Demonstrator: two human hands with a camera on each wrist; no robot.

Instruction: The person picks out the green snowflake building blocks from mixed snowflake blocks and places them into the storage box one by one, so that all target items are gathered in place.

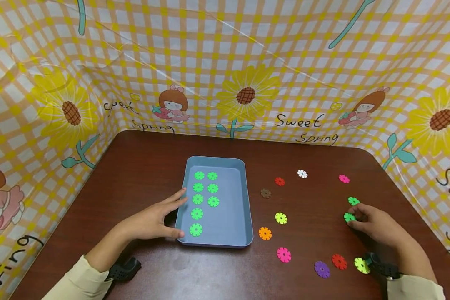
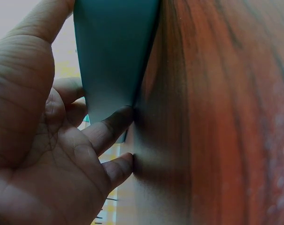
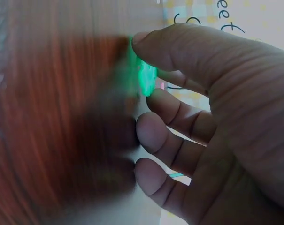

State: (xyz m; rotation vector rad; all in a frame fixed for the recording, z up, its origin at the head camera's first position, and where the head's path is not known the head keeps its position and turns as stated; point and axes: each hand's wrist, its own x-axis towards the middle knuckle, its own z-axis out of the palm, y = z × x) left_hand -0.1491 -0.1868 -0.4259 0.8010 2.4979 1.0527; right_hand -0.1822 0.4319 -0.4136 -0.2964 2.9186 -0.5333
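A shallow blue-grey tray (image 1: 230, 225) holds several green notched plastic discs (image 1: 196, 213) in two columns on its left side. My left hand (image 1: 153, 216) rests at the tray's left side, fingers spread, thumb at the near left corner. In the left wrist view, its fingertips (image 2: 125, 115) lie along the tray's outer wall (image 2: 116, 56). On the right of the table, my right hand (image 1: 376, 223) pinches a green notched disc (image 1: 349, 217) between thumb and fingers, low over the wood. Another green disc (image 1: 353, 201) lies just beyond it.
Loose discs lie between tray and right hand: brown (image 1: 266, 193), white (image 1: 302, 173), orange (image 1: 265, 233), purple (image 1: 322, 269), plus red, pink and yellow ones. A yellow-green disc (image 1: 361, 265) sits by the right wrist. A checked cloth (image 1: 210, 54) stands around the table's far and side edges.
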